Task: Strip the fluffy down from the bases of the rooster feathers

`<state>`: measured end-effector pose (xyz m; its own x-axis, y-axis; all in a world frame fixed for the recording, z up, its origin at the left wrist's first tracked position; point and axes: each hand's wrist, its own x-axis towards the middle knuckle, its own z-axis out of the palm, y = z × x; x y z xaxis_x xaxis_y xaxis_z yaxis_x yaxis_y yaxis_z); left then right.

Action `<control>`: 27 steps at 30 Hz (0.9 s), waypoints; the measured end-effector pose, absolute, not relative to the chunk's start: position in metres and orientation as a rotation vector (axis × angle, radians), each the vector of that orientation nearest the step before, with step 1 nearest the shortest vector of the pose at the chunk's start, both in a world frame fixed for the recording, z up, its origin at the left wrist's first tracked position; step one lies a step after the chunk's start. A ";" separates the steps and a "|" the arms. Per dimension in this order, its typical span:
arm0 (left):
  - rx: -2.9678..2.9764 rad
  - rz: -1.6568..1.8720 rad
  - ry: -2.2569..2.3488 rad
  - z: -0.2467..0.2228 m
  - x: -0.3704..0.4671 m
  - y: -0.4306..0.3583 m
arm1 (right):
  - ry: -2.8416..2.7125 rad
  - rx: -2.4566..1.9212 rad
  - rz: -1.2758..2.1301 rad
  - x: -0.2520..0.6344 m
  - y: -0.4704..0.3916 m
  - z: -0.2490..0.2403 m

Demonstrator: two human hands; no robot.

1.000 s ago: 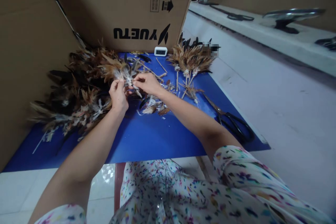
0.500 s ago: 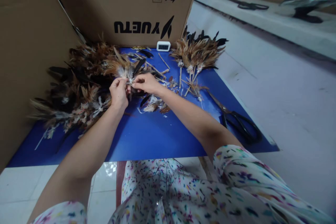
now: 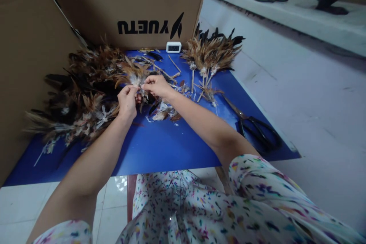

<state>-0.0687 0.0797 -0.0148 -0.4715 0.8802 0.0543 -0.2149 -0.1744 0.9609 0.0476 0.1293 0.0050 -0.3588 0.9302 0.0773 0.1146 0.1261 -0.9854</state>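
Above the blue table top [image 3: 160, 148], my left hand [image 3: 127, 102] pinches the base of a small bunch of brown feathers [image 3: 134, 71]. My right hand [image 3: 156, 85] meets it from the right, thumb and forefinger closed on the same pale, fluffy quill end. The fingertips nearly touch, and what exactly lies between them is too small to make out. Left of my hands a big heap of brown and black feathers [image 3: 88, 99] spreads out, some of it tied with white strips. Loose feather scraps and white fibres [image 3: 164, 111] lie just below my right wrist.
Feather bunches on sticks [image 3: 211, 55] lie at the back right. Large scissors with black handles [image 3: 254, 129] rest near the right edge. A small white digital clock [image 3: 174, 47] stands before a cardboard box [image 3: 143, 4]. Thin sticks [image 3: 174, 64] lie behind my right hand.
The whole view has shifted slightly, so things sit a little further left and up. Both hands stay together at the feather bunch, with only small finger movements.
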 end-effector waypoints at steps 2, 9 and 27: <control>0.829 1.748 1.279 -0.014 -0.069 0.080 | -1.551 -1.053 1.419 0.048 0.128 0.007; 0.745 1.755 1.269 -0.016 -0.072 0.082 | -1.376 -1.033 1.557 0.048 0.129 0.007; 0.449 1.721 0.989 -0.018 -0.082 0.086 | -1.351 -1.182 1.703 0.056 0.125 0.018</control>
